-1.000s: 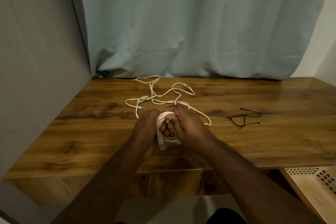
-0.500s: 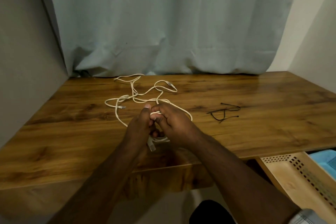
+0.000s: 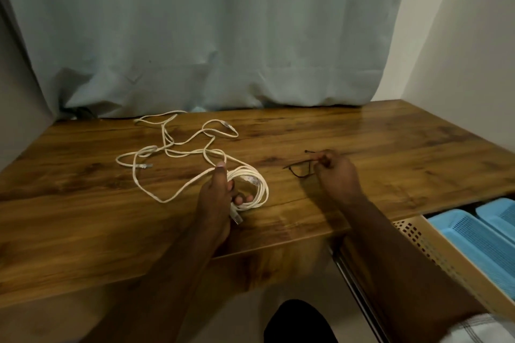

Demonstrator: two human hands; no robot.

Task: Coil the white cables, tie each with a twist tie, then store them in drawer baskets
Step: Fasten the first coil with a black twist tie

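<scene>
My left hand (image 3: 218, 193) grips a coiled white cable (image 3: 257, 185) just above the wooden desk (image 3: 390, 153), thumb pressed over the coil's top. A plug end pokes out below the palm. More loose white cable (image 3: 172, 145) sprawls across the desk behind and to the left, with one strand looping down near the coil. To the right, my right hand (image 3: 335, 171) pinches a black twist tie (image 3: 312, 154) among the black twist ties (image 3: 299, 170) lying on the desk. An open drawer at the lower right holds blue baskets (image 3: 473, 234).
A pale blue curtain (image 3: 223, 36) hangs behind the desk, with walls close on the left and right. The beige perforated drawer front (image 3: 423, 242) juts out below the desk's right front edge. A dark shape shows on the floor between my arms.
My right hand let go of the coil and moved right to the black twist ties. The left hand now holds the coil alone. The view shifted right, revealing the blue baskets.
</scene>
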